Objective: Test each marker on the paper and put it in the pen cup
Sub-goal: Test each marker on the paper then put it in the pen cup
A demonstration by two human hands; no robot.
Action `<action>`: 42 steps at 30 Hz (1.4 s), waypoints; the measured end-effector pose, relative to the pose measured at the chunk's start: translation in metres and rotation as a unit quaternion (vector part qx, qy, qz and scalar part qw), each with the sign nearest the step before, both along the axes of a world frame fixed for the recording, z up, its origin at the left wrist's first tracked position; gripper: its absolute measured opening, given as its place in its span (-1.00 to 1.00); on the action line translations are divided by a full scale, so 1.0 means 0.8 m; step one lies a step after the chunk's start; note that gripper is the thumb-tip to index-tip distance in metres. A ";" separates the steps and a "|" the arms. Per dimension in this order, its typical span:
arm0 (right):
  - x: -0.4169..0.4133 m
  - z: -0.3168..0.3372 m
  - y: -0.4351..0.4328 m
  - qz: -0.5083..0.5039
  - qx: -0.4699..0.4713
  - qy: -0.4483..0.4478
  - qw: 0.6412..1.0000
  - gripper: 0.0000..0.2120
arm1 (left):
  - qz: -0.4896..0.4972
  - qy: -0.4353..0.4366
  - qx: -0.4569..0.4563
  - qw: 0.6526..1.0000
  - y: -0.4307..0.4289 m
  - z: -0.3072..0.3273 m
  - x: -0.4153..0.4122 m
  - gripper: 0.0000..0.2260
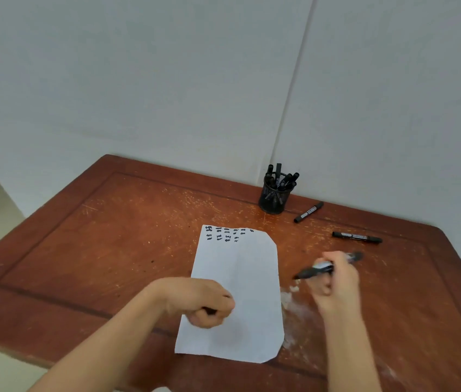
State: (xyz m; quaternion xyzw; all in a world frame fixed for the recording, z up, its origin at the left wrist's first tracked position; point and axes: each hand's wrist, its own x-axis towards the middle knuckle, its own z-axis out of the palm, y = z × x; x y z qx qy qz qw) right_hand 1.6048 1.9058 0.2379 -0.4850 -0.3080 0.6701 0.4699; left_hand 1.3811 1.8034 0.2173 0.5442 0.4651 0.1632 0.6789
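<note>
A white sheet of paper (245,281) lies on the wooden table (110,236), with rows of black test marks along its top edge. My right hand (337,287) grips a black marker (313,272) just right of the paper; the marker is blurred and points left toward the sheet. My left hand (204,302) rests curled on the paper's left edge and pinches a small dark thing, which looks like the marker's cap (209,311). A black mesh pen cup (273,202) holding several markers stands at the back by the wall.
Two more black markers lie capped on the table right of the cup, one (308,212) close to it and one (356,237) further right. Whitish scuffed patches (294,306) mark the wood beside the paper. The wall runs right behind the cup.
</note>
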 end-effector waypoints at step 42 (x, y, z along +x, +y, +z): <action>-0.128 -0.151 0.122 0.148 0.099 -0.249 0.952 -0.90 | 0.169 0.504 0.321 0.784 0.097 -0.182 0.032 -0.81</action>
